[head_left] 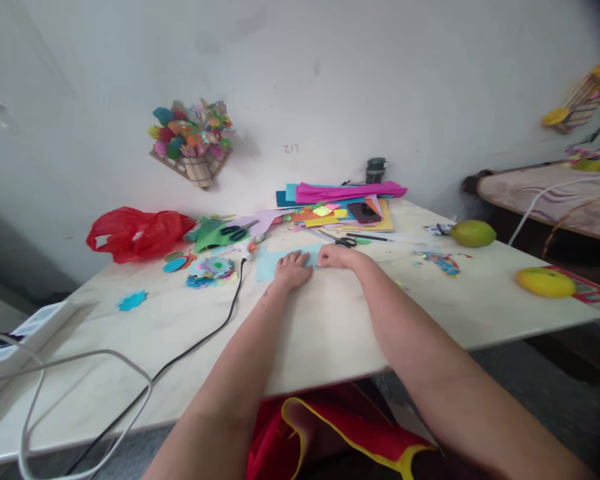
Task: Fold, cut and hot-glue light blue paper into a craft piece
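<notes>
Blue sheet lies on table, under both hands. Left hand flat, fingers spread, pressing, grasping nothing. Right hand curled at sheet's right end; can't tell whether it pinches anything. Step, as judged: steadying and working the sheet; next move calls for left pressure held. Scissors just beyond right hand; glue gun crowds sheet's left end, its cord trailing nearby.

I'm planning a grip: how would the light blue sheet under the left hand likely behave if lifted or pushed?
The light blue sheet looks thin and flat, so it would probably be light and bend when lifted. On the smooth-looking tabletop, it might slide easily if the left hand were not resting on it.
</notes>
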A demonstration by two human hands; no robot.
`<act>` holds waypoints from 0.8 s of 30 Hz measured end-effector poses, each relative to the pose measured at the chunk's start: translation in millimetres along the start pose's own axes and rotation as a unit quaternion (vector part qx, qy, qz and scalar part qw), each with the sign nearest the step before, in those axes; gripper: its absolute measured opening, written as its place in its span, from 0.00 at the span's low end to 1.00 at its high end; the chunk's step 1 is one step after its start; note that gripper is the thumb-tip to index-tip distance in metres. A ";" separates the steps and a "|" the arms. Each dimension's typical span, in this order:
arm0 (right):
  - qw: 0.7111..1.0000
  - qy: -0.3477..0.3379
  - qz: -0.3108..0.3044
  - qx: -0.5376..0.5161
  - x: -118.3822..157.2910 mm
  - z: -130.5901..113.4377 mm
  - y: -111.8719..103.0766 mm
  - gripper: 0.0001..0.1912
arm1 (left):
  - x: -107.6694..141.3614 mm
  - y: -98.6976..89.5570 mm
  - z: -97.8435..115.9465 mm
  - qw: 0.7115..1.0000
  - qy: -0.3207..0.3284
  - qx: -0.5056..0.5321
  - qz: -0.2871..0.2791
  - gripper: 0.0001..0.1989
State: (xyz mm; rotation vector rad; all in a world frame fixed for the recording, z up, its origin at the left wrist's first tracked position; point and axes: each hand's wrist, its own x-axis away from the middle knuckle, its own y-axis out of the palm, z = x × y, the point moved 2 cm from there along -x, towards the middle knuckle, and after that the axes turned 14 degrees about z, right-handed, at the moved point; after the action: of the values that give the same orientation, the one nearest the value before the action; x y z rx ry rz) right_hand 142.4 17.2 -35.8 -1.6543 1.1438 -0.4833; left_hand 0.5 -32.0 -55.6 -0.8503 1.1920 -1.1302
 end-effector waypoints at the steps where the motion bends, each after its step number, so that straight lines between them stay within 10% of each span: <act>1: 1.000 -0.005 -0.013 -0.002 0.2 1.7 -0.4 0.10 | 0.4 0.4 0.2 1.000 0.001 -0.001 0.001 0.27; 24: 0.998 -0.042 -0.043 0.003 -1.8 14.3 -1.9 0.09 | 4.0 3.2 -0.9 1.000 0.020 -0.016 0.015 0.30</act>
State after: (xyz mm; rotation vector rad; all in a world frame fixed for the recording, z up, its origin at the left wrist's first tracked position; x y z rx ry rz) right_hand 153.4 26.1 -39.5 -1.7077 1.0117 -0.4676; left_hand 0.2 -35.1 -59.9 -0.8347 1.2553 -1.1101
